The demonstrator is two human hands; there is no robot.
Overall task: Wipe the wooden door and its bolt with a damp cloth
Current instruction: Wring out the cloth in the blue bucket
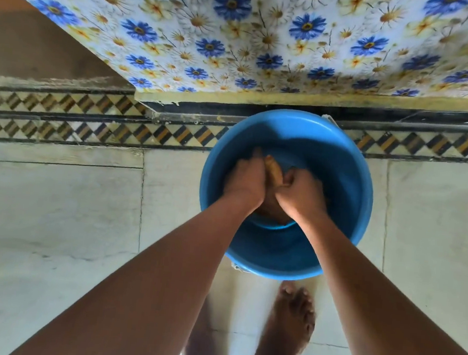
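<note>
Pale tiled floor (63, 212) | round blue bucket (350, 171) | left hand (245, 182), right hand (301, 195) clenched around rolled tan cloth (274, 170)

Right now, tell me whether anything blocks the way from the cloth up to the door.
Nothing visible does. Both hands, left and right, grip the cloth inside the bucket, which stands on the floor right below the flowered door. Only the bucket's rim lies between. The bolt is out of view.

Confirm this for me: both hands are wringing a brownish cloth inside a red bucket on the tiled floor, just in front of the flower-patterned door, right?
Not quite. The bucket is blue, not red, as the head view shows. The rest holds: the left hand and right hand grip the brownish cloth inside it, on the tiled floor before the flower-patterned door.
</note>
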